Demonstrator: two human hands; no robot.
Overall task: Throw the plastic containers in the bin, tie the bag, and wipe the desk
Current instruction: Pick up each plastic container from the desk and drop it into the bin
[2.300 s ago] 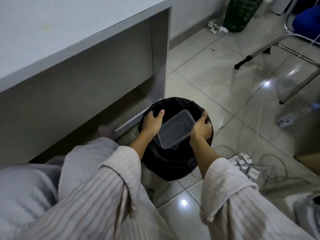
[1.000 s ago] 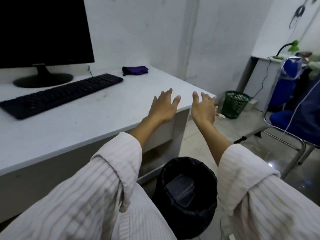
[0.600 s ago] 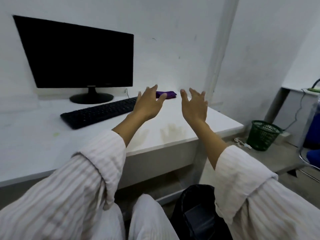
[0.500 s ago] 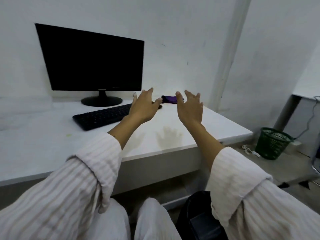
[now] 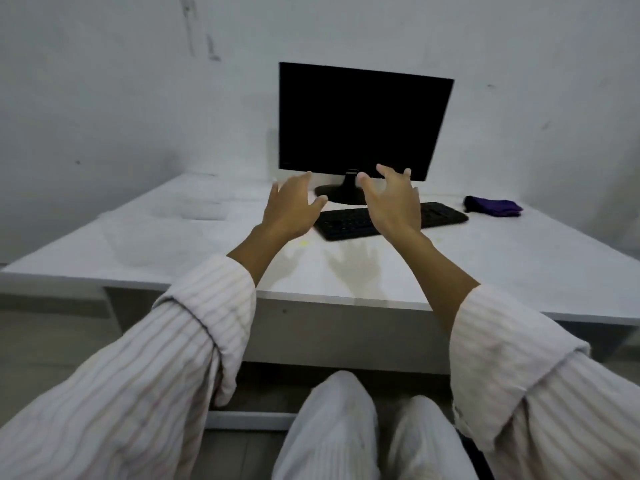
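Observation:
My left hand [image 5: 294, 206] and my right hand [image 5: 394, 202] hover side by side above the white desk [image 5: 502, 258], fingers spread, holding nothing. Their shadows fall on the desk top below them. On the desk's left part lie faint translucent shapes [image 5: 192, 209], blurred, which look like clear plastic containers. A purple cloth [image 5: 493, 206] lies at the desk's right rear. The bin with its black bag is out of view.
A black monitor [image 5: 360, 123] stands at the back of the desk with a black keyboard [image 5: 445, 214] in front of it, partly behind my right hand. A small yellowish speck [image 5: 304, 242] marks the desk. My knees [image 5: 337, 410] sit under the front edge.
My hands let go of a clear container in the black-bagged bin, rose, and moved over the desk. The view swung up and to the left, so the bin dropped out of sight.

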